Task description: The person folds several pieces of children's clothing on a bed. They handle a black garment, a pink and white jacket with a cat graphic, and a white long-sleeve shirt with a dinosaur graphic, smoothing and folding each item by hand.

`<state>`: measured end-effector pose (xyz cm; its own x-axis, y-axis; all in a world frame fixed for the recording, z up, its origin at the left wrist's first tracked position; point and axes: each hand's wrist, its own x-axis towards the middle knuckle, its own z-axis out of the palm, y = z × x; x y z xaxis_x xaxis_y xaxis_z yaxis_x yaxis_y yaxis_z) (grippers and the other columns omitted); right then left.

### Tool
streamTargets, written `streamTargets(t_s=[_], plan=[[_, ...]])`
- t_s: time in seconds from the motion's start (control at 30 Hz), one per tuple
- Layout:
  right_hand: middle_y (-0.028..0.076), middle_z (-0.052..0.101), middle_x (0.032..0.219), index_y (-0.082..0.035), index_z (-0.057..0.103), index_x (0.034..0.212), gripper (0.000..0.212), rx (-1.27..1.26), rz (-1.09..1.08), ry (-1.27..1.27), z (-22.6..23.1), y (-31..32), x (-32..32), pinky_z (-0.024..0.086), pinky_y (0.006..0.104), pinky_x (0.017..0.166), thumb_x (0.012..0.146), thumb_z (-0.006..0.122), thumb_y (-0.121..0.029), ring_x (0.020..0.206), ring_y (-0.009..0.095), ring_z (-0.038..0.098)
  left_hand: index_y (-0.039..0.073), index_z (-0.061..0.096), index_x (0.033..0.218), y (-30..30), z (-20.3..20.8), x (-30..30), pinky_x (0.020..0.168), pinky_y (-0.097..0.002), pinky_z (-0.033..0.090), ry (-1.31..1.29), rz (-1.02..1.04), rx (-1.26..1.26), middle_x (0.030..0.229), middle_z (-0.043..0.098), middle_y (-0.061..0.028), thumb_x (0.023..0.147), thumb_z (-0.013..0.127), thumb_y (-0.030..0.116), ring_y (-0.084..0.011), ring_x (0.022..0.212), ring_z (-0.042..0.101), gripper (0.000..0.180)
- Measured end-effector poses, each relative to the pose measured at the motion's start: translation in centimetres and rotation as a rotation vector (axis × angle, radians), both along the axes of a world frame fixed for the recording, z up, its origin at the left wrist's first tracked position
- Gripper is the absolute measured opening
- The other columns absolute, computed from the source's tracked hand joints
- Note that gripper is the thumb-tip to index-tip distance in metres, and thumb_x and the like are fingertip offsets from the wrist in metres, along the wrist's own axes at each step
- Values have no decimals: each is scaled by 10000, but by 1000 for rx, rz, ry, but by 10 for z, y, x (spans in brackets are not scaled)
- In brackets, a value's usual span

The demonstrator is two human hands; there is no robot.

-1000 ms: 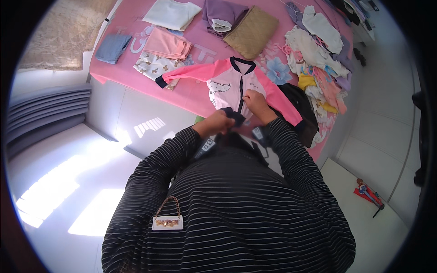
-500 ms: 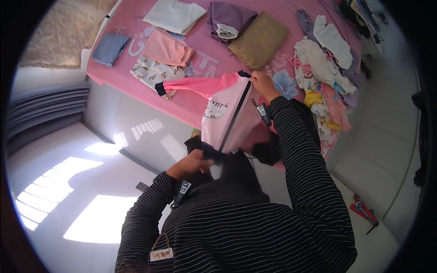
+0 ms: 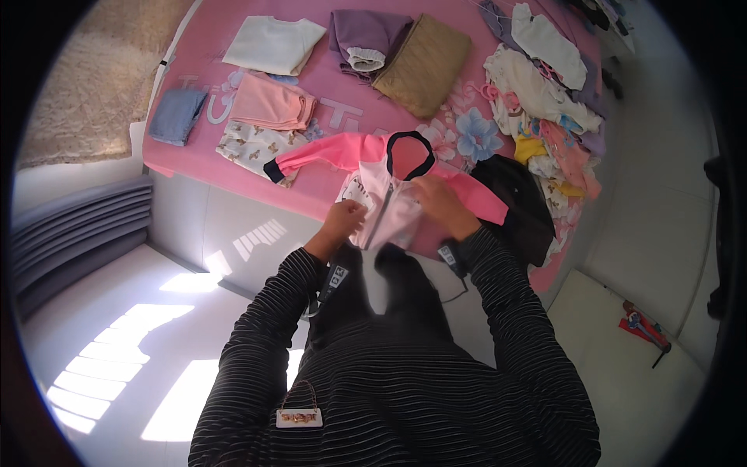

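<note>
A small pink jacket (image 3: 373, 204) lies front up at the bed's near edge, with a dark collar, a dark zip, bright pink sleeves and an animal print. My left hand (image 3: 341, 222) is at its left front beside the print, its fingers curled in on the cloth. My right hand (image 3: 443, 206) is over the right front near the zip. Motion smears its fingers, and whether they grip the cloth is unclear. The left sleeve stretches out toward patterned white cloth (image 3: 250, 148); the right sleeve slants down beside a black garment (image 3: 515, 204).
On the pink bed sheet (image 3: 222, 47) are folded peach cloth (image 3: 272, 101), blue denim (image 3: 177, 117), a white top (image 3: 274, 45), purple clothing (image 3: 366, 35) and a brown quilted piece (image 3: 424, 66). Loose clothes with hangers (image 3: 537, 101) heap at the right. Grey folded padding (image 3: 82, 214) stands left.
The jacket has gone from hanging tilted in my right hand to lying spread on the bed, collar away from me. My right hand has left the collar; my left hand has moved up.
</note>
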<state>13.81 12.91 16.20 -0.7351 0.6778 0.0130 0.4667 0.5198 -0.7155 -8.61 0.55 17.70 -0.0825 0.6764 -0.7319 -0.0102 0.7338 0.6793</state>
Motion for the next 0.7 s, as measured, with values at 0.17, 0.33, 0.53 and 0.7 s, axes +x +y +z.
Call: streamTargets(t_s=[0.17,0.33,0.53,0.7], plan=[[155,474,1153,-70,431,1174,541,37,-498,-406,-58,39,60,384,421,887,661,601,-59,1065,344,448,-19,571,855,16,-21,-7,472,-237,444,42,44,-33,694,594,-80,833,560,205,-134,533,567,226],[135,380,1270,-100,388,1233,589,-38,-455,-616,-95,71,71,356,426,931,685,603,-90,1168,336,368,-21,570,869,-19,-24,2,488,-217,438,-53,-21,-176,689,596,-65,842,554,201,-121,540,569,224],[133,539,1076,-93,552,1028,311,-194,-301,-816,-84,57,64,428,446,803,728,556,-176,1021,334,502,-3,557,947,-17,-1,22,584,-232,461,-321,-20,-267,783,594,-57,851,555,227,-135,670,588,249],[231,587,811,-45,520,926,186,-475,-296,-299,13,-41,39,461,460,666,783,472,-154,767,397,576,10,526,1018,20,14,67,716,-284,464,-456,24,-182,881,570,-64,822,597,302,-166,820,570,358]])
